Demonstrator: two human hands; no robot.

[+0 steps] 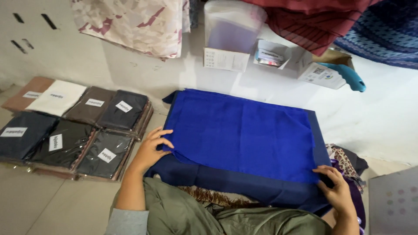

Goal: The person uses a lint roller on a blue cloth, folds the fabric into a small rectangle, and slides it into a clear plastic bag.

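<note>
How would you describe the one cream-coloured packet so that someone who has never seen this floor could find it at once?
Start at the bright blue cloth that the left hand and right hand hold flat. Look to its left, where flat wrapped packets lie in rows on the floor. The cream packet sits in the far row, second from the left, the only pale one among brown and black.

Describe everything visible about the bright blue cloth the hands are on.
The bright blue cloth is a matte, finely woven fabric folded into a flat rectangle. It lies on a slightly larger dark navy cloth, whose edge shows along the near and right sides. The left hand grips its near left corner, lifting the edge a little; the right hand holds the near right corner. The surface is smooth, with faint creases.
</note>
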